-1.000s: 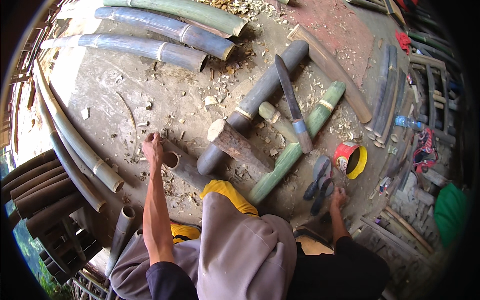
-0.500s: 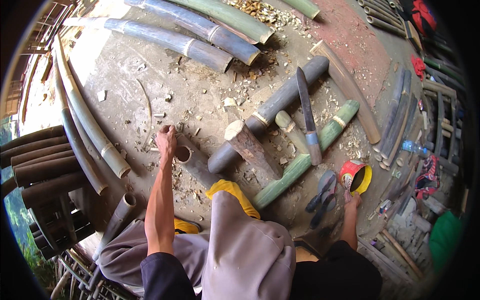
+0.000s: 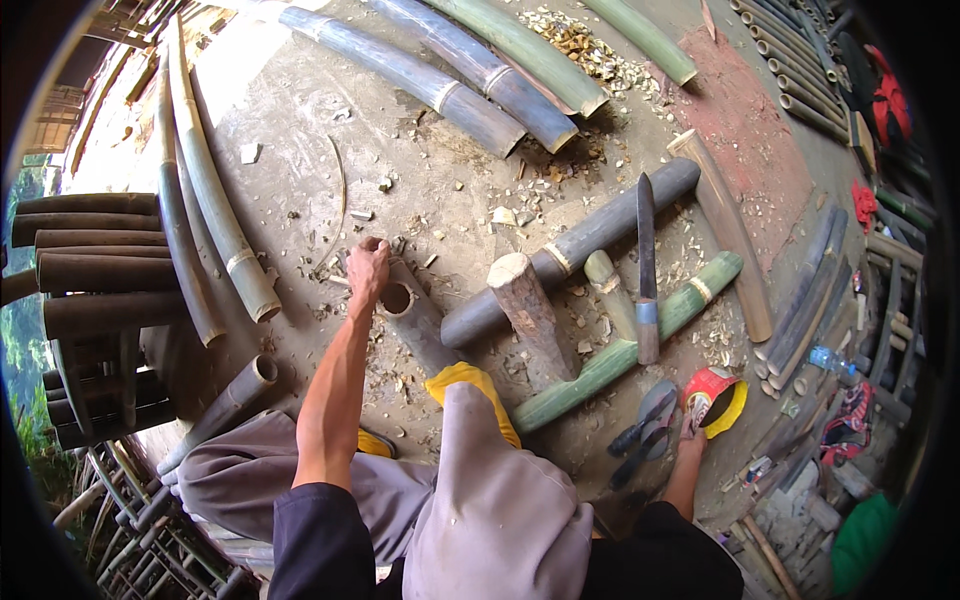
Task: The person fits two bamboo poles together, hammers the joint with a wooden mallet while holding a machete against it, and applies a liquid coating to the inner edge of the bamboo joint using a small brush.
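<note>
My left hand (image 3: 370, 265) is closed, beside the far end of a short dark bamboo piece (image 3: 425, 335) with a round hole in its upper side. Whether its fingers hold anything is hidden. The near part of this bamboo is by my knee and a yellow cloth-like covering (image 3: 470, 390). Low on the right, my right hand (image 3: 692, 425) grips a red tin (image 3: 708, 385) with a yellow rim, its dark opening turned to the right.
A long knife (image 3: 646, 240) lies across a green bamboo pole (image 3: 590, 385). Nearby are a wooden stump (image 3: 530, 310), a dark bamboo pole (image 3: 600, 235) and a pair of sandals (image 3: 645, 430). Long bamboo pieces (image 3: 450, 95) lie farther off; a dark bamboo stack (image 3: 110, 315) stands left.
The view has turned a little, so the floor things sit farther right and tilted. My left hand stays by the holed bamboo, and my right hand keeps the tin beside the sandals.
</note>
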The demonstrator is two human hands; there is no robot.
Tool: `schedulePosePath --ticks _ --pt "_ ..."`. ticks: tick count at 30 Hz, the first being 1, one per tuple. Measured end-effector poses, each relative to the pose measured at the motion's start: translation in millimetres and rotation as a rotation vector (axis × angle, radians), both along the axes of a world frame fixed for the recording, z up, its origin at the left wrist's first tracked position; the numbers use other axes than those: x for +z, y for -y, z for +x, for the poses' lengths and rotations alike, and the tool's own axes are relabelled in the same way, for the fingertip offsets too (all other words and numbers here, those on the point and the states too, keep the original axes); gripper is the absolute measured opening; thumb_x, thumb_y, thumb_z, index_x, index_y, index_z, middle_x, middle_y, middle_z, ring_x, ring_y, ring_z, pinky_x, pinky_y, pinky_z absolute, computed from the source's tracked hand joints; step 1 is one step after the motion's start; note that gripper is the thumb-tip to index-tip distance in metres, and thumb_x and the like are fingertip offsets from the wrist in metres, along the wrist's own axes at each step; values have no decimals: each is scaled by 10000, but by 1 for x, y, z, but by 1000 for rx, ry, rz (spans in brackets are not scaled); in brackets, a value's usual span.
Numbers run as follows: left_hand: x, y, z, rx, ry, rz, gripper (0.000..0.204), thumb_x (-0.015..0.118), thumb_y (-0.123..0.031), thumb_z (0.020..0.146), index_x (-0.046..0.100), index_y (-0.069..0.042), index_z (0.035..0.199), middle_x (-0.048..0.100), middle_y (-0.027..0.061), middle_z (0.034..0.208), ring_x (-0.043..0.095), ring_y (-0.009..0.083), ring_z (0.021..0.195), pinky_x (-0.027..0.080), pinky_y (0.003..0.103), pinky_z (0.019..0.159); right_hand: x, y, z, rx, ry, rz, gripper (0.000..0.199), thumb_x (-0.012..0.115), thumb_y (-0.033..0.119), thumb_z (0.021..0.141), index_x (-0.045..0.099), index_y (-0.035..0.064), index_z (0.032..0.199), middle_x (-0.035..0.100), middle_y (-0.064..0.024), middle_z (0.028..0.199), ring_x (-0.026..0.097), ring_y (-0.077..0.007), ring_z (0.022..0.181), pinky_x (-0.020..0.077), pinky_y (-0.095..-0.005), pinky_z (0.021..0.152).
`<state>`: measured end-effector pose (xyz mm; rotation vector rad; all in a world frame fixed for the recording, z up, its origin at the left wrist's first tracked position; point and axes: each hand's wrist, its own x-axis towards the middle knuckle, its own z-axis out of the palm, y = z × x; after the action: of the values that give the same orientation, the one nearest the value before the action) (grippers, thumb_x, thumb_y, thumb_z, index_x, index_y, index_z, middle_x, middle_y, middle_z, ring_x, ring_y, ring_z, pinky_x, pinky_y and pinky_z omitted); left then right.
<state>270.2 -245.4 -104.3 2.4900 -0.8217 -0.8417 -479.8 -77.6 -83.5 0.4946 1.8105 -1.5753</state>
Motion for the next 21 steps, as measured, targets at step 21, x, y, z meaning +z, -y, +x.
schedulePosePath --ticks 21 --pt "12 -1 -5 -1 -53 -63 355 575 -324 820 695 -42 1001 678 232 907 656 383 866 503 421 802 124 96 21 395 -280 -91 384 472 -9 815 433 -186 1153 562 -291 1082 622 -421 924 588 -424 828"
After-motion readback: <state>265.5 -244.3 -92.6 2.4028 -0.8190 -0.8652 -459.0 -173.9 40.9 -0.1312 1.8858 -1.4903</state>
